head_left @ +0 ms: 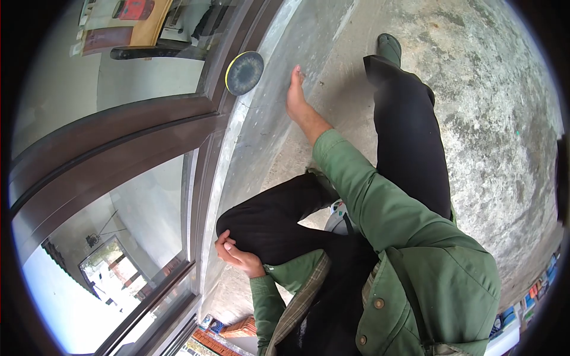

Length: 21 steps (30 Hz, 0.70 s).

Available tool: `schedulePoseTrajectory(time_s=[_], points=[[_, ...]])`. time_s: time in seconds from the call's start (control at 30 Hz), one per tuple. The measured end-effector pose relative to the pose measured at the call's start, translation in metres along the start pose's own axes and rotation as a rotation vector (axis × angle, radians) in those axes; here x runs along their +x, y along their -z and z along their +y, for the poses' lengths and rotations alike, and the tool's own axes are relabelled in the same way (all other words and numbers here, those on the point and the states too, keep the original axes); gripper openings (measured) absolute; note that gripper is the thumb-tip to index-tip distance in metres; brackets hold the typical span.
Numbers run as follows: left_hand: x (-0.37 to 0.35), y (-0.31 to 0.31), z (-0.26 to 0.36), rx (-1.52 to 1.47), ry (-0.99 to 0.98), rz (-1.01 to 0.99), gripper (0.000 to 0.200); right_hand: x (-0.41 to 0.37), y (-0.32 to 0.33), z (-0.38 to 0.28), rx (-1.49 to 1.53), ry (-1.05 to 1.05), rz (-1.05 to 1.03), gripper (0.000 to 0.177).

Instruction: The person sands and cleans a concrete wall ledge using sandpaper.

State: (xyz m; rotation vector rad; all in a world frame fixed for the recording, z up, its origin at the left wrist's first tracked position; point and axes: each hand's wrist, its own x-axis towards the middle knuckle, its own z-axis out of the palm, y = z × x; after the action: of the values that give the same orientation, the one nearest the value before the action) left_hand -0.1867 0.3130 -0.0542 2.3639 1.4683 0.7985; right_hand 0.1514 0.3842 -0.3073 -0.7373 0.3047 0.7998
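Observation:
My right hand (297,96) reaches out over the concrete step at the foot of the window frame, seen edge-on with its fingers stretched out and nothing visible in it. A short gap to its left is a round flat disc (244,73) with a dark grey, fuzzy-looking face and a yellow rim. The disc overlaps the brown frame's edge and the pale ledge in this view. My left hand (238,256) rests by my bent left knee (237,221), fingers loosely curved and slightly apart, with no object showing in it.
Brown-framed glass panes (127,151) rise along the left, reflecting a doorway. A rough concrete floor (487,130) spreads to the right of my outstretched right leg (409,124). Orange bricks (240,327) lie near the bottom. Blue and orange items (516,311) line the lower right edge.

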Motion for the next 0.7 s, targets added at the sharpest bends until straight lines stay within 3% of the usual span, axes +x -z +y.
schedulePoseTrajectory(time_s=[0.03, 0.13, 0.2, 0.27, 0.4, 0.5, 0.53, 0.6, 0.63, 0.7], points=[[0.0, 0.0, 0.0, -0.006, -0.004, -0.002, 0.044, 0.006, 0.001, -0.003, -0.082, 0.055, 0.103, 0.11], [0.002, 0.0, 0.001, -0.028, -0.008, -0.013, 0.044, -0.016, 0.0, 0.019, -0.306, 0.083, 0.088, 0.107], [0.004, -0.004, 0.004, -0.048, -0.016, -0.017, 0.045, -0.031, -0.001, 0.071, -0.314, -0.033, 0.074, 0.106], [0.005, -0.005, 0.005, -0.018, -0.037, -0.011, 0.045, -0.081, -0.014, 0.076, -0.34, -0.177, -0.004, 0.107], [0.002, -0.001, 0.002, -0.022, -0.028, -0.015, 0.045, -0.061, -0.01, 0.083, -0.254, -0.231, 0.015, 0.106], [0.0, 0.002, -0.003, 0.01, 0.003, -0.011, 0.044, -0.018, -0.001, 0.017, -0.245, 0.056, 0.122, 0.102], [0.0, 0.002, -0.005, 0.023, 0.005, -0.002, 0.044, -0.017, -0.008, 0.002, -0.247, 0.057, 0.121, 0.102], [-0.002, 0.005, -0.007, 0.029, 0.011, 0.001, 0.044, -0.019, -0.015, -0.021, -0.424, 0.229, 0.098, 0.097], [-0.001, 0.005, -0.007, 0.018, 0.021, -0.008, 0.043, -0.021, -0.016, -0.01, -0.508, 0.323, 0.071, 0.093], [0.002, 0.001, -0.005, -0.002, 0.031, -0.016, 0.041, -0.029, -0.01, 0.011, -0.487, 0.293, 0.067, 0.094]])
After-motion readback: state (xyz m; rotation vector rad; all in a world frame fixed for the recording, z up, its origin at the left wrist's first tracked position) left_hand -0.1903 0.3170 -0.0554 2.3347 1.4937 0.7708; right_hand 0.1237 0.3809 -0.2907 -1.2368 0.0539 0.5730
